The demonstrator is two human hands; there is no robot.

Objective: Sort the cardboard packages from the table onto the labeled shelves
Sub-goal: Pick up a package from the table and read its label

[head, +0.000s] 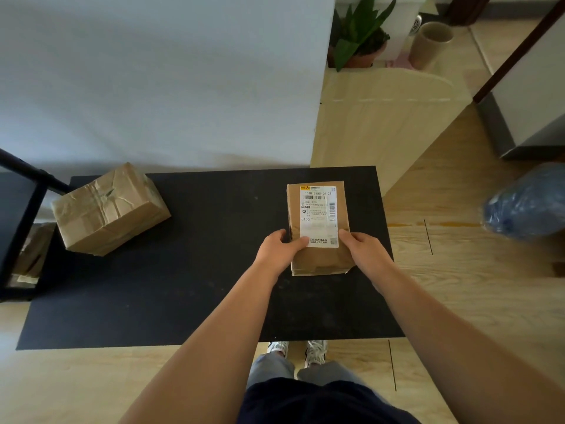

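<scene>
You are standing at a black table [183, 286], looking down at it. Near the table's right edge sits a small cardboard package [318, 228] with a white shipping label [318, 215] facing up. Your left hand [279, 249] grips the package's near left side, thumb lying over the label's lower corner. Your right hand [365, 250] clasps the near right side, fingers curled around the edge. The package appears to rest on the table still, or is barely lifted; you cannot tell which.

At the table's far left corner lies a second, larger package [110, 209], crumpled and taped, turned at an angle, untouched. Just past the table's left edge stands a black shelf frame [24, 209], with what looks like another brown package [33, 255] already on it.

So sorting seems partly done: two packages remain on the table, one of them now in your hands.
</scene>
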